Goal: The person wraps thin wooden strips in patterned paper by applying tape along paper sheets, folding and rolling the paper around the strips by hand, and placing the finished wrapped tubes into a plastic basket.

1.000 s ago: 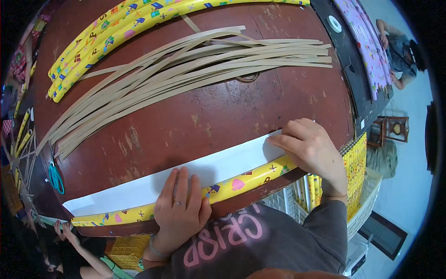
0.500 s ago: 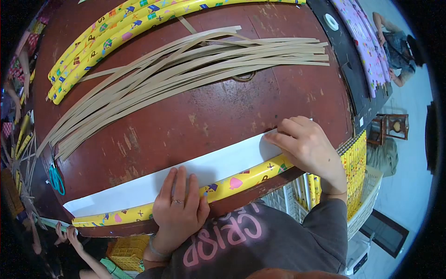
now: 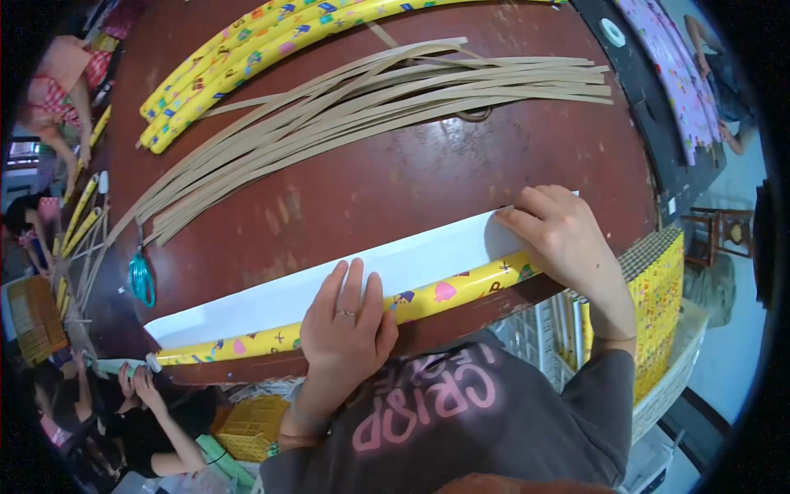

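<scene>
A long yellow patterned roll (image 3: 444, 291) lies along the table's near edge, with a strip of its white underside (image 3: 271, 298) flat beyond it. My left hand (image 3: 346, 317) rests palm down across the roll and the white sheet, fingers stretched forward. Farther right, my right hand (image 3: 559, 235) has its fingers bent and pressed together at the far edge of the white sheet, its palm over the roll. Whether it pinches the sheet's edge is partly hidden by the fingers.
Tan strips (image 3: 329, 123) lie across the brown table (image 3: 395, 198); finished yellow rolls (image 3: 247, 58) are behind them. Teal-handled scissors (image 3: 141, 278) lie left. White tape (image 3: 611, 33) sits back right. Crates (image 3: 251, 424) stand below. Other people (image 3: 70, 90) are left and right.
The whole view has shifted, so the table appears farther right and higher, and more people show at left. Both hands keep nearly the same place on the roll and sheet.
</scene>
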Available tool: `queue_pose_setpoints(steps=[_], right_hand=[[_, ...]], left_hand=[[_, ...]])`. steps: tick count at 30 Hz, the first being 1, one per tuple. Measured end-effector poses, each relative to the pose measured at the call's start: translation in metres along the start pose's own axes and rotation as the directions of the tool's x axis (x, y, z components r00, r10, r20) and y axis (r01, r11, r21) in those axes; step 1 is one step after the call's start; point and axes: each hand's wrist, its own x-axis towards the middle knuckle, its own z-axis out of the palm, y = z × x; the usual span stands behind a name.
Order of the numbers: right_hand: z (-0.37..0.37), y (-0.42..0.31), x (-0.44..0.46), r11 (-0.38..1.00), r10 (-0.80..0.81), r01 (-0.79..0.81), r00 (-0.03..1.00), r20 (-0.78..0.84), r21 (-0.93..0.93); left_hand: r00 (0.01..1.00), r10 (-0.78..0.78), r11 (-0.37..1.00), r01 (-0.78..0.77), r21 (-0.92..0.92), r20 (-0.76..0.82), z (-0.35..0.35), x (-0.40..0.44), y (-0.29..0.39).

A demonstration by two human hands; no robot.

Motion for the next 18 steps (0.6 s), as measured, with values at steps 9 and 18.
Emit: queue_pose_setpoints(steps=[9,18], right_hand=[[0.035,-0.041,0.022,0.984,-0.176,0.176,0.984,-0.02,0.018],[0.047,-0.044,0.025,0.973,-0.214,0.222,0.97,-0.115,0.059]], left_hand=[[0.995,-0.086,0.996,0.085,-0.039,-0.051,-0.018,-0.047,-0.052],[0.986,-0.101,0.994,0.095,-0.048,-0.135,0.001,-0.022,-0.016]])
